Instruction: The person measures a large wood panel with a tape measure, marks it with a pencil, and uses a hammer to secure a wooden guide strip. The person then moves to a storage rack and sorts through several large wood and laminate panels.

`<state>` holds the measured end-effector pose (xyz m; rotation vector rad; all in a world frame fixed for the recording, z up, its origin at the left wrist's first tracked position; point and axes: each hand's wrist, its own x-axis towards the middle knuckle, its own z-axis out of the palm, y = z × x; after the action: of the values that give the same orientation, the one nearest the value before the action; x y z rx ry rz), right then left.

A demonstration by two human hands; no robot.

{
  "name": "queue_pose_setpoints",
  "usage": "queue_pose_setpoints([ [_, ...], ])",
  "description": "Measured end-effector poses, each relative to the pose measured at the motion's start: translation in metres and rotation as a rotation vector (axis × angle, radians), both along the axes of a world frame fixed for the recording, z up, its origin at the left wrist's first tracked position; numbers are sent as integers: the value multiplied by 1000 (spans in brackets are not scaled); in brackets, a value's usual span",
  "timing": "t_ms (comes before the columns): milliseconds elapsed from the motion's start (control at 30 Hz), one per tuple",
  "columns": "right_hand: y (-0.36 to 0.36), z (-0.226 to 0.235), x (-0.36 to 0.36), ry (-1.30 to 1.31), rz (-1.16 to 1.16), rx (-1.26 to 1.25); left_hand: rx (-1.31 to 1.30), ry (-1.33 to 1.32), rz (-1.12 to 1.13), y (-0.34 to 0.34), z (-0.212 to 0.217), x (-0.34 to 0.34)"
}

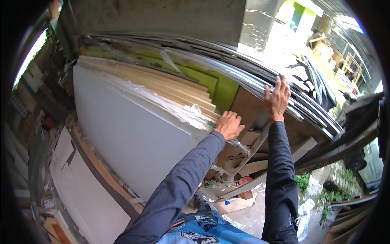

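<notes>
Two hands are raised to a leaning stack of large sheet panels, whose long axis runs from upper left down to the right. The left hand (pixel 228 125) is curled over the top corner of the big white-faced board (pixel 130 134), the nearer one. The right hand (pixel 277 99) lies flat, fingers spread, against the dark glossy sheets (pixel 243 77) farther right, gripping nothing.
</notes>
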<state>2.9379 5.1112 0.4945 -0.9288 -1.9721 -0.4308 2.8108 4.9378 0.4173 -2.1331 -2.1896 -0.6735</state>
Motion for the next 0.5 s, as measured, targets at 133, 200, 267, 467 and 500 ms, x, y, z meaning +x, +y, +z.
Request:
queue_pose_setpoints([
  [133, 22, -23, -35, -63, -105, 54, -154, 58, 125, 6, -25, -4],
  [200, 32, -21, -25, 3, -140, 87, -13, -11, 187, 16, -29, 9],
  [267, 41, -24, -19, -48, -95, 153, 1, 118, 296, 21, -44, 12],
  [467, 51, -27, -5, -172, -21, 237, -206, 107, 368, 21, -39, 11],
  [500, 58, -30, 1, -181, -16, 244, -187, 69, 366, 20, -36, 14],
])
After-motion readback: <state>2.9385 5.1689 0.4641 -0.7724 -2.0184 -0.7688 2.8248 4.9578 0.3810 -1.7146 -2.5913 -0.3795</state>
